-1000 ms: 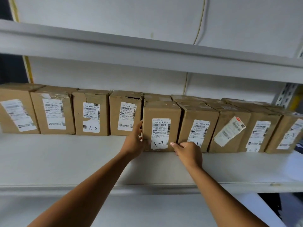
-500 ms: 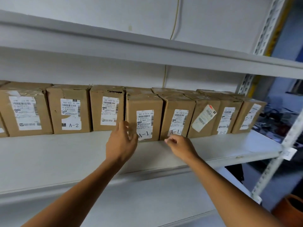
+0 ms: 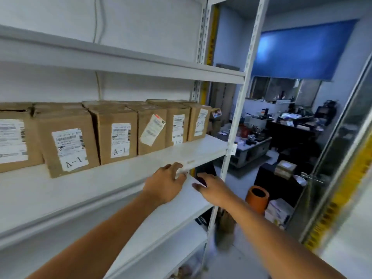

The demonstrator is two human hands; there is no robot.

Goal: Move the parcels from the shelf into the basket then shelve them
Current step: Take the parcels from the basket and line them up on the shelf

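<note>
Your hands have come off the parcels. A second ago both were at the front of the box marked A-1 (image 3: 68, 143), your left hand at its left edge and your right hand at its lower right corner; now your view has swung to the right end of the rack, and both hands sit low by the front lip of the shelf (image 3: 203, 152), well clear of the cardboard.

Your left hand (image 3: 165, 184) has its fingers (image 3: 173, 167) loosely bent and spread, holding nothing, the tips just over the shelf edge. Your right hand (image 3: 213, 189) is just beside it, palm down, its fingers (image 3: 199, 186) relaxed and also holding nothing.

For the task, that reads as a pause, not progress: no parcel has been lifted, and the whole row of parcels (image 3: 128, 131) is upright at the back of the shelf (seven or so in view, the leftmost cut by the frame). No basket is visible anywhere in this view, so you are probably turning to find it.

From your fingers, the A-1 box lies up and far to the left, the second A-1 parcel (image 3: 117, 135) up and to the left, and the one with the crooked label (image 3: 152, 129) is nearest, above and slightly left of your left hand, apart from it.
</note>
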